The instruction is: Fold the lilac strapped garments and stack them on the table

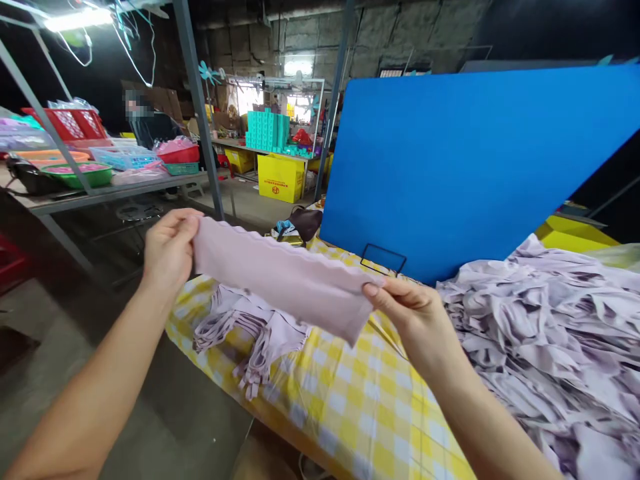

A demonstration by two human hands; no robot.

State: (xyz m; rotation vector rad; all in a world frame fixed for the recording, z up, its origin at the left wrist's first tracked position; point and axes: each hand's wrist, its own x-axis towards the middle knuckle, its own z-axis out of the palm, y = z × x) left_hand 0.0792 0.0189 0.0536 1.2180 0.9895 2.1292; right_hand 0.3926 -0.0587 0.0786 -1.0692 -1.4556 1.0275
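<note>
Above the checked cloth (345, 393), I see the left hand (167, 248) and right hand (409, 305) pinching a lilac garment (285, 273) at opposite ends.

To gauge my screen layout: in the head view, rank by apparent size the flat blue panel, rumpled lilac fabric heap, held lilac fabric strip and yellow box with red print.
Flat blue panel
Rumpled lilac fabric heap
Held lilac fabric strip
Yellow box with red print, farther back

one pale lilac cloth piece (285, 277), scalloped upper edge, held spread between left hand (170, 243) and right hand (407, 303), pinched at either end; below, layered lilac pieces (280, 333) on yellow-checked tablecloth (345, 393); at right, large lilac fabric heap (550, 333); behind, one blue board (450, 167).
</note>
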